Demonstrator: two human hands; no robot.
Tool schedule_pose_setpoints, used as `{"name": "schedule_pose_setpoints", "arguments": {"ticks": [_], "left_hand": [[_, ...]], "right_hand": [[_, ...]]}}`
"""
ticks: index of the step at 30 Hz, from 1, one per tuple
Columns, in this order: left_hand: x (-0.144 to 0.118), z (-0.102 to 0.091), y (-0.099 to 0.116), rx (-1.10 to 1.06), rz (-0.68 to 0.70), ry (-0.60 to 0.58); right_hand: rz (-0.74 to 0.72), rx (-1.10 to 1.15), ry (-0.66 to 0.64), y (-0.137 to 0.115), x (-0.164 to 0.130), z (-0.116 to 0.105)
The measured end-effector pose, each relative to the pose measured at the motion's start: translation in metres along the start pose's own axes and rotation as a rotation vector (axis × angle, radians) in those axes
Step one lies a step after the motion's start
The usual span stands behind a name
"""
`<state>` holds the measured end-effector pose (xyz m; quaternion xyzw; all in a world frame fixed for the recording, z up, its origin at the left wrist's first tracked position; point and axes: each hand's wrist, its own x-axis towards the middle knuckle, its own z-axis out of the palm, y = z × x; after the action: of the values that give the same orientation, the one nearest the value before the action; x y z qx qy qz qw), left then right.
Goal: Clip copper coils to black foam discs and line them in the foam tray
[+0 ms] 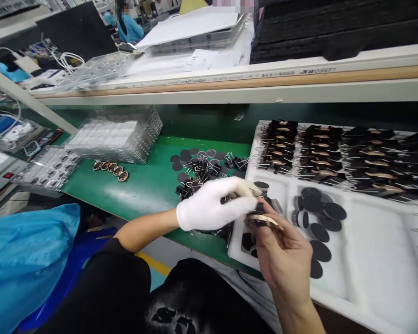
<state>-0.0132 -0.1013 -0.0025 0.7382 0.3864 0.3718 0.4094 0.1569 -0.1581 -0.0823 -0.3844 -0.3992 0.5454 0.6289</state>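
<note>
In the head view, my right hand (285, 255), bare, grips a gold-rimmed round part (264, 220) edge-on between thumb and fingers. A black binder clip (260, 207) sits at the part's upper edge. My left hand (216, 204), in a white glove, reaches over from the left with its thumb and fingers closed at this clip; its fingertips are partly hidden. Beneath and behind the glove lies a heap of black binder clips (198, 171) with wire handles. Dark round discs (313, 204) lie loose in the white tray (379, 246) under my right hand.
Rows of clipped gold-edged parts (320, 153) fill the tray's far side. Several gold-rimmed rings (113, 168) lie on the green table (135, 195) at left, near stacked clear plastic trays (114, 134). A shelf edge (230, 88) crosses above. A blue-clothed person (24, 264) is at left.
</note>
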Motion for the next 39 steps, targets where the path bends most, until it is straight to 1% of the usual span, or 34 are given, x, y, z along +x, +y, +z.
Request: {"name": "schedule_pose_setpoints", "arguments": {"ticks": [2, 3, 6, 8, 9, 12, 14, 15, 17, 18, 20, 22, 23, 25, 29, 32, 36, 39], "left_hand": [[0.008, -0.006, 0.003, 0.102, -0.077, 0.028], [0.012, -0.006, 0.005, 0.199, -0.116, 0.042], [0.025, 0.003, 0.015, 0.510, -0.162, 0.023], [0.030, 0.010, 0.020, 0.621, -0.158, 0.020], [0.031, 0.013, 0.021, 0.673, -0.129, 0.013], [0.034, 0.019, 0.020, 0.896, 0.049, -0.010], [0.036, 0.020, 0.018, 1.012, 0.152, 0.010], [0.038, 0.020, 0.016, 1.034, 0.185, 0.034], [0.043, 0.020, 0.014, 0.982, 0.223, 0.098], [0.046, 0.019, 0.014, 0.900, 0.230, 0.148], [0.051, 0.017, 0.013, 0.649, 0.184, 0.274], [0.056, 0.015, 0.013, 0.372, 0.117, 0.394], [0.058, 0.014, 0.013, 0.268, 0.096, 0.441], [0.061, 0.014, 0.012, 0.137, 0.073, 0.507], [0.063, 0.019, 0.007, 0.013, 0.013, 0.651], [0.060, 0.022, 0.002, 0.000, -0.023, 0.740], [0.056, 0.026, -0.002, 0.022, -0.062, 0.792], [0.051, 0.028, -0.004, -0.006, -0.067, 0.774]], "right_hand": [[0.006, -0.058, -0.012, 0.001, 0.000, -0.002], [0.014, -0.086, -0.009, 0.001, 0.000, -0.002], [0.025, -0.142, 0.049, 0.001, 0.000, 0.000], [0.009, -0.149, 0.097, 0.000, 0.001, 0.002], [-0.004, -0.145, 0.111, -0.001, 0.001, 0.003], [-0.046, -0.153, 0.131, -0.004, 0.000, 0.006], [-0.075, -0.174, 0.142, -0.007, -0.001, 0.009], [-0.089, -0.181, 0.149, -0.008, -0.001, 0.010], [-0.124, -0.167, 0.172, -0.010, -0.001, 0.014], [-0.134, -0.136, 0.193, -0.011, 0.000, 0.017], [-0.099, -0.020, 0.242, -0.013, 0.002, 0.021], [-0.023, 0.121, 0.284, -0.014, 0.004, 0.025], [0.011, 0.169, 0.295, -0.013, 0.006, 0.028], [0.034, 0.193, 0.308, -0.011, 0.010, 0.034], [-0.005, 0.139, 0.340, -0.001, 0.016, 0.049], [-0.048, 0.096, 0.376, 0.006, 0.018, 0.062], [-0.070, 0.023, 0.413, 0.015, 0.017, 0.075], [-0.039, 0.049, 0.406, 0.018, 0.016, 0.079]]}}
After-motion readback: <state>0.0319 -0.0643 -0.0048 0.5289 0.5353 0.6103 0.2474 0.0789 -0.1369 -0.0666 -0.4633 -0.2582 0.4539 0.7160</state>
